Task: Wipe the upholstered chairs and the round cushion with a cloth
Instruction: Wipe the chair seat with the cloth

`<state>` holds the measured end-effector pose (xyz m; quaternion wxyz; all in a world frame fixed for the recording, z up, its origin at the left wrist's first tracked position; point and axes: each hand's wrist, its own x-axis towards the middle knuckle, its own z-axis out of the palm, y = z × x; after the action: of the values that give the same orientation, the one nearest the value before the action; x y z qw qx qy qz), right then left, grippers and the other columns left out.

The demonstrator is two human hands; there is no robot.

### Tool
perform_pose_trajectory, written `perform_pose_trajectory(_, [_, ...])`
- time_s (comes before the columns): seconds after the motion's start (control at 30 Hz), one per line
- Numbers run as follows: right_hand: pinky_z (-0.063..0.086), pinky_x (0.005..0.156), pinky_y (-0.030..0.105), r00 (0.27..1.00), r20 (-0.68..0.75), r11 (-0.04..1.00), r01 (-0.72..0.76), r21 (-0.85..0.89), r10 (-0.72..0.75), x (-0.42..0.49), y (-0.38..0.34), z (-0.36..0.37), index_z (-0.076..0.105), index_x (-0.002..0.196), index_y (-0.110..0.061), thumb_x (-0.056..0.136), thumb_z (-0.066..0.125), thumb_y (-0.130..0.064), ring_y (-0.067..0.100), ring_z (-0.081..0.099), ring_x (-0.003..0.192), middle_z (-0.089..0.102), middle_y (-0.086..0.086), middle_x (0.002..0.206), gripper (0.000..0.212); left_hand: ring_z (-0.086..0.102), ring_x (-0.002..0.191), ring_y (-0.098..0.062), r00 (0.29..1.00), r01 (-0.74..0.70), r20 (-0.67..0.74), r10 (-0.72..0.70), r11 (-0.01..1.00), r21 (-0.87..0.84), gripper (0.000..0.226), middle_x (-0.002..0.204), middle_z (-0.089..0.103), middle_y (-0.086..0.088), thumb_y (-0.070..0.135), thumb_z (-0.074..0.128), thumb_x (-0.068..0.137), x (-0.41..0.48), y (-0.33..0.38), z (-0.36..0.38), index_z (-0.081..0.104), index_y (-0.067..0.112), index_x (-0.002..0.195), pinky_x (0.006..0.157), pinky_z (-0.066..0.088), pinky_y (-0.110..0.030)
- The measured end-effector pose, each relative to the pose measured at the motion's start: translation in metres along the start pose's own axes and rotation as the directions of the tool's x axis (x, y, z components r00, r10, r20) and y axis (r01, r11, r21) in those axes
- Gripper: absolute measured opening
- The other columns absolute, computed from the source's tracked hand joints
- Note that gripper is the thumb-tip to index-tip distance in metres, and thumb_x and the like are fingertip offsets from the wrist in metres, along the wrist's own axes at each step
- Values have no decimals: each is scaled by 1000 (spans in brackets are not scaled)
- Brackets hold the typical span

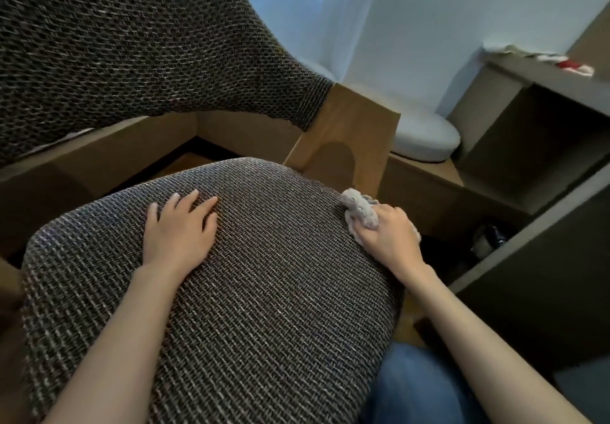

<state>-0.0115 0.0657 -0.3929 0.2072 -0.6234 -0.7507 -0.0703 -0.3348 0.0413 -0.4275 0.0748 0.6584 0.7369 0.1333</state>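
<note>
Across the lower view, woven seat [264, 291]; above at upper left, its backrest [115, 43]. Behind on the right, round cushion [425, 139] on a ledge [425, 172], well apart from both hands. Flat on the seat, fingers spread, left hand [180, 228]. At the seat's right edge, right hand [392, 238] curled round a crumpled cloth [359, 209], pressing it to the fabric.

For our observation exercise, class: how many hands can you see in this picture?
2. The left hand rests flat on the chair seat; the right hand grips the cloth at the seat's right edge. No others visible.
</note>
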Motion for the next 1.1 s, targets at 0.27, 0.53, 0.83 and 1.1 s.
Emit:
perform_pose_trajectory(0.27, [43, 70, 36, 961, -244, 991, 122, -60, -133, -14, -34, -18, 70, 91, -14, 88, 52, -47, 27, 55, 82, 68, 4, 95, 38, 11, 147, -23, 1000, 17, 13, -17, 1000, -3, 48, 159, 18, 1, 42, 21, 102, -5, 5, -3, 25, 34, 150, 119, 4, -47])
perform_pose_trajectory(0.53, [40, 83, 43, 939, -131, 947, 312, -73, -319, 118, -172, 65, 58, 126, -23, 88, 50, -60, 30, 45, 109, 56, 4, 128, 54, 15, 146, -21, 998, 31, -47, -31, 999, -11, 46, 158, 22, 4, 43, 24, 102, 0, 3, 0, 29, 37, 147, 119, 6, -44])
perform_pose_trajectory(0.83, [37, 80, 40, 927, 112, 922, 370, -118, -358, 128, -157, 108, 65, 106, -16, 87, 46, -59, 29, 49, 99, 59, 6, 112, 50, 15, 146, -18, 998, 32, -62, -32, 999, -2, 46, 157, 23, 5, 44, 23, 102, 8, -1, 3, 28, 38, 147, 120, 7, -43])
perform_pose_trajectory(1.1, [41, 82, 40, 945, 113, 951, 308, -1, -306, 39, -76, 44, 71, 106, -15, 83, 61, -48, 33, 55, 93, 57, 7, 126, 42, 16, 146, -21, 999, 16, -38, -16, 1000, 6, 47, 157, 24, 2, 42, 25, 102, 6, -2, 2, 31, 34, 148, 119, 7, -45])
